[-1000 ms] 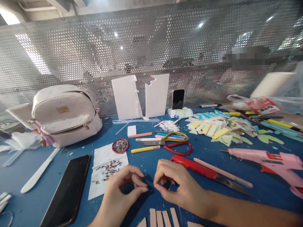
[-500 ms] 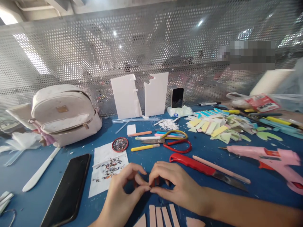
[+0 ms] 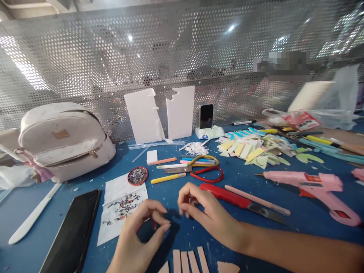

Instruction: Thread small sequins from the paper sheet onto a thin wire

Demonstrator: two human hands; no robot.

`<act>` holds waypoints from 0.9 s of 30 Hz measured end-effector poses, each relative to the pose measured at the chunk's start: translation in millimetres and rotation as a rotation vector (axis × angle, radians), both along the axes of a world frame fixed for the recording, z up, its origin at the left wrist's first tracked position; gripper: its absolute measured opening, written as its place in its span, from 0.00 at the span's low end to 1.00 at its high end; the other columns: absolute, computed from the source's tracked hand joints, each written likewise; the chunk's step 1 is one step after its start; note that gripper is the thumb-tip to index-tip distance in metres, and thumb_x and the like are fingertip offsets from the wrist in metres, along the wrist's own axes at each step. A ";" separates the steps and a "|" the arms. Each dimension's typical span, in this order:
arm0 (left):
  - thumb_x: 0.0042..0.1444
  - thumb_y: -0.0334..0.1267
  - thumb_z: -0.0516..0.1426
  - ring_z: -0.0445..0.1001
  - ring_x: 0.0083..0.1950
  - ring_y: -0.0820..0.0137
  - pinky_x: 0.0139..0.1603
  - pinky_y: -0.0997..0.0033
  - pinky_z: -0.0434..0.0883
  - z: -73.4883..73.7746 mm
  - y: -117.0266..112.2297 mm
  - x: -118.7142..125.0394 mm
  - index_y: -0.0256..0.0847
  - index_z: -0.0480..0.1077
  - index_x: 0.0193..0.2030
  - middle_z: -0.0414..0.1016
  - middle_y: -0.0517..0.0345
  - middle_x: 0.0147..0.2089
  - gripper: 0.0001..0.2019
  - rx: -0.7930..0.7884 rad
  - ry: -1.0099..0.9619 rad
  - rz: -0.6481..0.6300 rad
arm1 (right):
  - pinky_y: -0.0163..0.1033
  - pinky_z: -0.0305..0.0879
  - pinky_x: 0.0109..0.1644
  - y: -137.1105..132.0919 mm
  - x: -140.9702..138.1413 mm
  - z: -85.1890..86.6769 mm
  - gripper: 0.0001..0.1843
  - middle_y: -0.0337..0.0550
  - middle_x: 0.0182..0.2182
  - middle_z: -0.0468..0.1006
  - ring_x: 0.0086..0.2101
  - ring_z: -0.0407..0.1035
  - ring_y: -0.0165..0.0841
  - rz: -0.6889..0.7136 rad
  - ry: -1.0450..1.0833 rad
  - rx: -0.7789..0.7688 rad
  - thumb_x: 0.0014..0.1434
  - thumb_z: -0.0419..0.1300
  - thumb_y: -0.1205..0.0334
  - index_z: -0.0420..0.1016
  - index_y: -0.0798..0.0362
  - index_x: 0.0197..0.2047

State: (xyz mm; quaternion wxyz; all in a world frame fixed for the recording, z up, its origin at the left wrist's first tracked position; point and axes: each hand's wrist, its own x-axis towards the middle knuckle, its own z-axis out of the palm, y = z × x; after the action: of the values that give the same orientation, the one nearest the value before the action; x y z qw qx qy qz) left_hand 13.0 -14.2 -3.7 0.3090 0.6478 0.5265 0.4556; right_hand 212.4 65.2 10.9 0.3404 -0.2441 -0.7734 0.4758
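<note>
My left hand [image 3: 143,227] hovers over the blue table beside a white paper sheet [image 3: 111,210] strewn with tiny dark and coloured bits. Its thumb and forefinger tips nearly meet in a pinch; anything between them is too small to make out. Apart from it, to the right, my right hand [image 3: 200,208] is curled with thumb against the fingers, and whatever it may hold is hidden. Just beyond that hand lies a red-handled knife [image 3: 227,195]. Several pale pink strips [image 3: 184,261] lie at the near edge, below both hands.
Scissors [image 3: 196,168] and markers [image 3: 167,178] lie ahead, near a small red dish [image 3: 138,175] of bits. A black phone [image 3: 71,231] and white backpack [image 3: 66,142] are left. A pink glue gun [image 3: 307,185] and foam scraps [image 3: 253,146] are right. White boards [image 3: 180,112] stand behind.
My hands have drawn apart; their fingertips were touching before. The right hand has lifted slightly away from the left. The whole view has shifted a little, with objects appearing farther left.
</note>
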 end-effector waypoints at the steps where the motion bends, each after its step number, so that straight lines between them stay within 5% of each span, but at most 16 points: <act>1: 0.58 0.29 0.57 0.74 0.33 0.71 0.38 0.73 0.72 -0.3 0.6 -0.5 0.46 0.67 0.42 0.75 0.65 0.30 0.08 -0.005 -0.016 0.008 | 0.33 0.60 0.34 -0.1 0.1 0.1 0.05 0.36 0.31 0.69 0.30 0.65 0.28 -0.007 -0.015 0.008 0.68 0.54 0.64 0.66 0.52 0.37; 6: 0.58 0.30 0.59 0.74 0.34 0.72 0.37 0.74 0.71 1.0 3.5 -2.1 0.45 0.67 0.44 0.77 0.63 0.32 0.09 -0.025 -0.145 -0.002 | 0.33 0.56 0.31 0.4 -1.1 2.2 0.05 0.34 0.29 0.64 0.27 0.58 0.27 -0.038 -0.062 0.044 0.65 0.54 0.67 0.65 0.52 0.35; 14: 0.58 0.28 0.59 0.74 0.33 0.73 0.37 0.76 0.72 5.1 4.1 -1.6 0.45 0.68 0.42 0.77 0.64 0.32 0.08 -0.027 -0.182 0.020 | 0.33 0.60 0.33 2.9 -2.0 1.8 0.04 0.36 0.30 0.66 0.29 0.62 0.28 -0.018 -0.080 0.025 0.63 0.57 0.66 0.68 0.52 0.34; 20: 0.57 0.25 0.58 0.76 0.33 0.73 0.35 0.76 0.72 4.7 -2.3 -2.1 0.47 0.68 0.42 0.78 0.64 0.32 0.12 0.144 -0.036 -0.023 | 0.32 0.61 0.34 4.0 -2.8 -0.9 0.04 0.37 0.31 0.71 0.30 0.65 0.28 -0.006 -0.097 0.020 0.64 0.57 0.66 0.68 0.52 0.35; 27: 0.58 0.22 0.56 0.75 0.31 0.68 0.32 0.71 0.70 5.9 -6.3 -2.5 0.44 0.68 0.44 0.79 0.56 0.33 0.12 0.436 0.245 -0.265 | 0.33 0.63 0.36 3.8 -1.5 -2.1 0.04 0.39 0.33 0.73 0.32 0.67 0.30 0.048 -0.110 0.059 0.64 0.58 0.65 0.73 0.52 0.36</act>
State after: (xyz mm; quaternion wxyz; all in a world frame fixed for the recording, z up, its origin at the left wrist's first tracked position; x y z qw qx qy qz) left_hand 10.5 -20.4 2.3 0.1535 0.8124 0.3603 0.4319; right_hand 210.9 69.0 8.8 0.2929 -0.2412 -0.8104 0.4465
